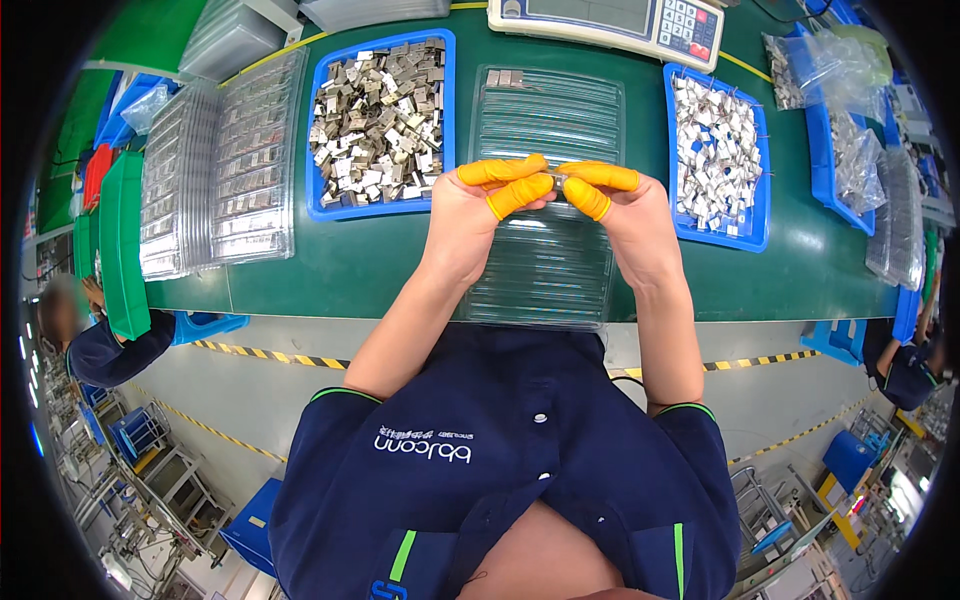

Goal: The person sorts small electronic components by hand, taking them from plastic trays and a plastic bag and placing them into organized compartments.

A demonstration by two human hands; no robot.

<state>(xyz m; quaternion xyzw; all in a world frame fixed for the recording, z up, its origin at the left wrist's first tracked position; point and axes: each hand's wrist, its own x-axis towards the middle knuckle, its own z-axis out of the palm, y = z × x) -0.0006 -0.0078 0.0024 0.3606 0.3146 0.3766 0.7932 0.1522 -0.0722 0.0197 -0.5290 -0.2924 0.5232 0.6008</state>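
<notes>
Left hand (470,205) and right hand (625,205), orange finger cots on, both pinch one tiny metal part (556,180) between them over the clear ribbed tray (545,110). Blue bin of metal pieces (378,125) sits left, blue bin of white parts (718,155) right.

1. I'm on a factory assembly line: long green workbench (350,270), yellow-black floor tape (270,355).
2. Blue bins (380,208) of small metal parts, stacked clear trays (215,170), counting scale (610,22).
3. Uniformed co-worker (105,350) beside me.

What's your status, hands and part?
Left hand and right hand pinch one small metal part between them. Clear slotted tray beneath, nearly empty. Nothing blocking.
</notes>
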